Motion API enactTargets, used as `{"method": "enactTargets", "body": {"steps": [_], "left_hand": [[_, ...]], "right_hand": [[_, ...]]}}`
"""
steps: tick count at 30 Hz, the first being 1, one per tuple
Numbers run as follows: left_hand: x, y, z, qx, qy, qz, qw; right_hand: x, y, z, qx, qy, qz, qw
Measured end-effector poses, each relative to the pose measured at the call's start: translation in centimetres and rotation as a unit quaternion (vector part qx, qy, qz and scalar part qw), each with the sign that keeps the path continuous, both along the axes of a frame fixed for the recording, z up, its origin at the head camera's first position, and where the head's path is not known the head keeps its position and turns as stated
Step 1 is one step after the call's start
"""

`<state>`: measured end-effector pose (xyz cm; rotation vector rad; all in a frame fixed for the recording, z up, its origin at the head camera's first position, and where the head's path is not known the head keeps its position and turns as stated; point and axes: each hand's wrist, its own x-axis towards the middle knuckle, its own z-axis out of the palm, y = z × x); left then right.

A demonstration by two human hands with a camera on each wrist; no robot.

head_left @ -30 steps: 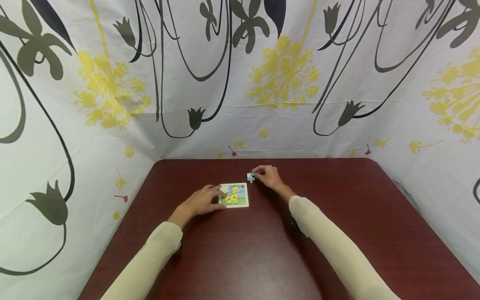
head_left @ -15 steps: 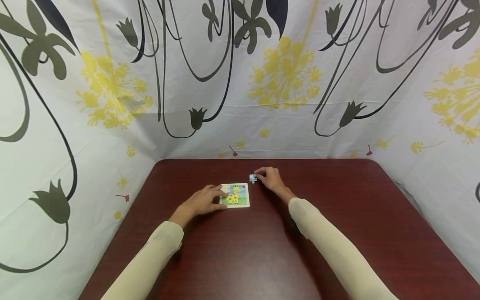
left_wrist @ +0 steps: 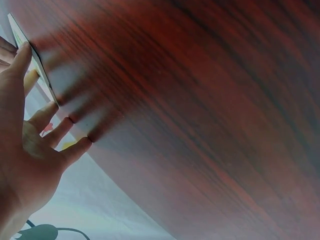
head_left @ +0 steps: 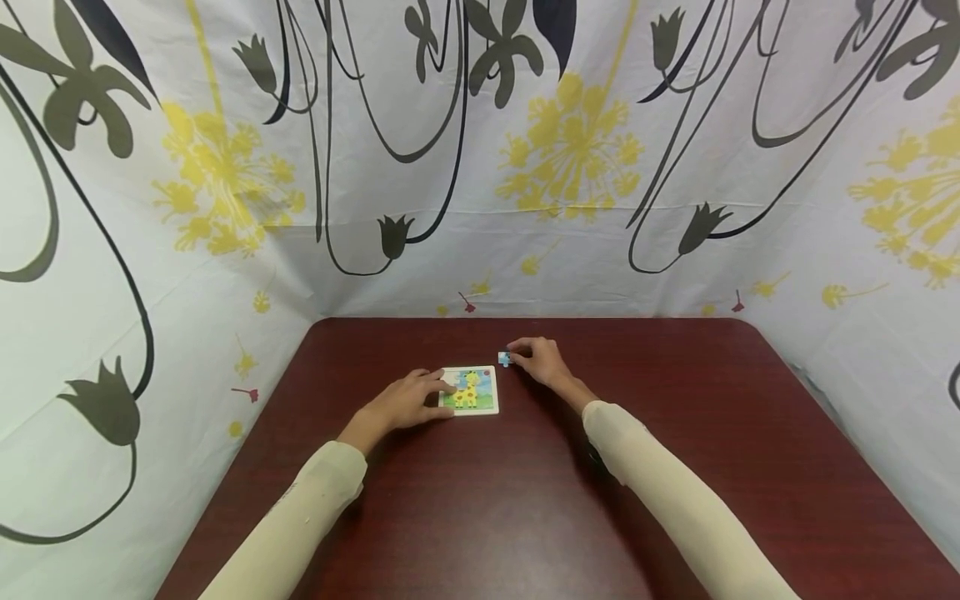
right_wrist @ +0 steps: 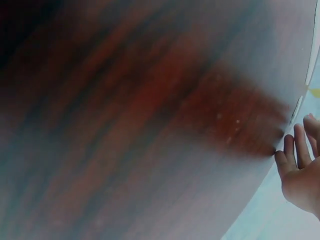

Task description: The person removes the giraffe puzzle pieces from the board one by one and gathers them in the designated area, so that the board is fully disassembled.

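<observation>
A small jigsaw puzzle board [head_left: 486, 400] with a yellow giraffe picture and a pale frame lies on the table. My left hand [head_left: 405, 404] rests on its left side, fingers spread and thumb by the lower left corner. In the left wrist view the board [left_wrist: 49, 85] appears edge-on beyond the left hand [left_wrist: 37, 155]. Just past the board's upper right corner, my right hand [head_left: 542, 362] pinches a light blue puzzle piece [head_left: 503, 358] between thumb and fingers. The right wrist view catches only part of the right hand [right_wrist: 302, 182], at its right edge.
The dark red wooden table [head_left: 495, 508] has rounded far corners. A white cloth [head_left: 480, 192] with grey and yellow plant prints hangs behind and along both sides of it.
The right hand and the puzzle piece shift slightly, and the piece now shows smaller, as if turned or tilted. The left hand stays on the puzzle board.
</observation>
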<state>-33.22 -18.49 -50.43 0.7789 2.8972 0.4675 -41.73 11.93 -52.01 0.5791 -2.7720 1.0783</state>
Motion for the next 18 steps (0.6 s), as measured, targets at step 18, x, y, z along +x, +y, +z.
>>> {"method": "enactTargets", "body": {"steps": [18], "left_hand": [[-0.1, 0.4, 0.6, -0.017, -0.019, 0.016, 0.9995]], "right_hand": [[1.2, -3.0, 0.9, -0.016, -0.010, 0.086, 0.9961]]}}
